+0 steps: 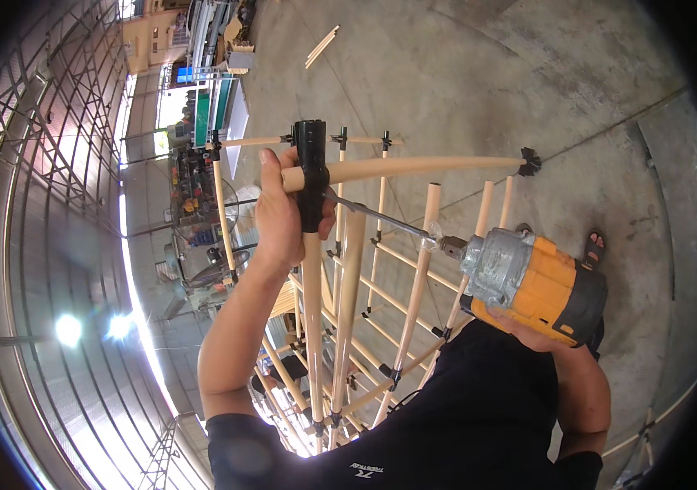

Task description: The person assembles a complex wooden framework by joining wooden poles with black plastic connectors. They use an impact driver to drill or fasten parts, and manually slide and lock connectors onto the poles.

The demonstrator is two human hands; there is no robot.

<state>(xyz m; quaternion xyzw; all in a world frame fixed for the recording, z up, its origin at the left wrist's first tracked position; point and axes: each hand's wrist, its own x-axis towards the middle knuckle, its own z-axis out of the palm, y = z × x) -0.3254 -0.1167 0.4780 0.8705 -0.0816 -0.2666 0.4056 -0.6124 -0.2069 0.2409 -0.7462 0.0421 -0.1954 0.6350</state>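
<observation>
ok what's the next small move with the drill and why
Probably press the drill gently toward the black joint so the bit seats: its tip appears right at the joint, though whether it's seated can't be seen, and the left hand grips the joint, which should brace it.

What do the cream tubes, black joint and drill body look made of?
Cream tubes: probably plastic-coated; smooth, glossy highlights.
Black joint: painted metal or plastic; its sheen fits both.
Drill body: likely moulded plastic, from its rounded, matte orange casing.
</observation>
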